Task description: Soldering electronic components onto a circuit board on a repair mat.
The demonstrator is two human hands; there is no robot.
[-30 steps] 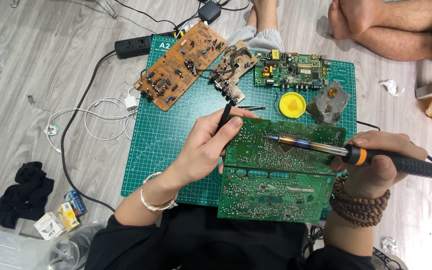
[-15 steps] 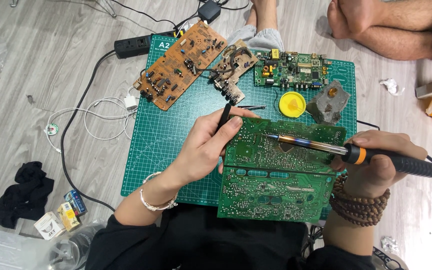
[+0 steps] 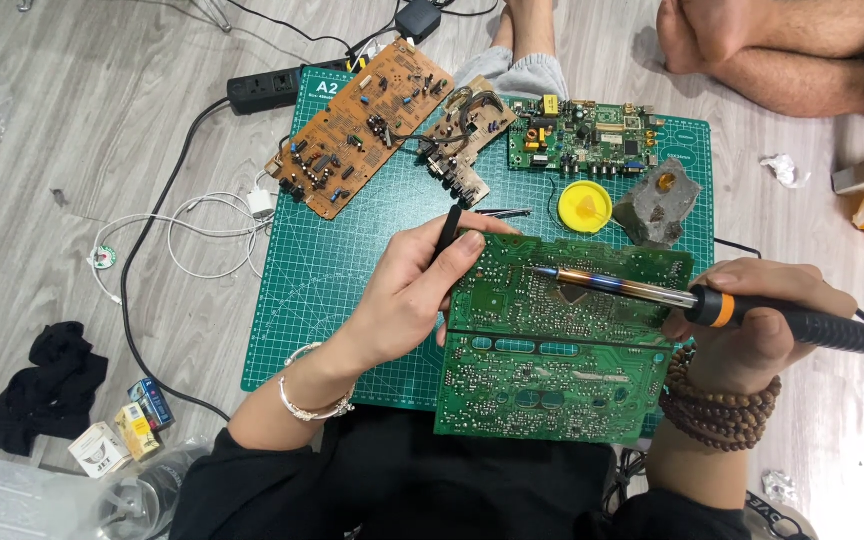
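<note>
A: What does the right hand [image 3: 752, 320] hold?

B: Its fingers are wrapped around the black and orange handle of a soldering iron [image 3: 712, 305]. The metal tip lies over the upper part of the green circuit board [image 3: 552, 350], solder side up.

A: And the left hand [image 3: 412, 290]?

B: Its fingers pinch a thin black tool [image 3: 446, 230], maybe tweezers; I cannot tell exactly. The hand touches the left edge of the same board.

A: Where is this board?

B: It lies on the green cutting mat [image 3: 322, 270], at the near edge, partly over the person's lap. The mat lies on a wooden floor.

A: What else is on the mat?

B: At the far side, a brown circuit board [image 3: 357, 125], a smaller green board [image 3: 582, 135], a yellow round lid [image 3: 585, 207] and a grey lump [image 3: 657, 200] just beside it. A black power strip [image 3: 262, 90] lies behind the mat.
</note>
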